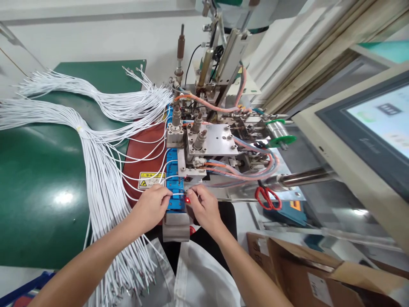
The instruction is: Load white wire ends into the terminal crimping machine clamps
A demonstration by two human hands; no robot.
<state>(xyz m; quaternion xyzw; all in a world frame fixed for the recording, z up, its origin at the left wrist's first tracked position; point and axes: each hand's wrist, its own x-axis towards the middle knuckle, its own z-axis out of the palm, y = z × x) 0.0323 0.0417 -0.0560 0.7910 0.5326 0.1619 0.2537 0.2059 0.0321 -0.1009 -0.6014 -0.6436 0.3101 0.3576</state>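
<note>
My left hand [155, 203] pinches a white cable [177, 194] at the left side of a row of blue fixtures [173, 167]. At the right side of the same row, the fingers of my right hand [202, 205] are closed around the cable's end, whose tip they mostly hide. Between my hands the cable lies across one blue fixture. A small red light [187, 200] glows beside my right fingertips. Other white cables run from the fixtures to a large white bundle [99, 183] on the left.
Behind the fixtures stands a metal machine [212, 138] with hoses and a wire spool [277, 133]. Red scissors [268, 198] hang at its right. A green table [41, 187] is at the left, a monitor [377, 123] at the right, and cardboard boxes [297, 273] lower right.
</note>
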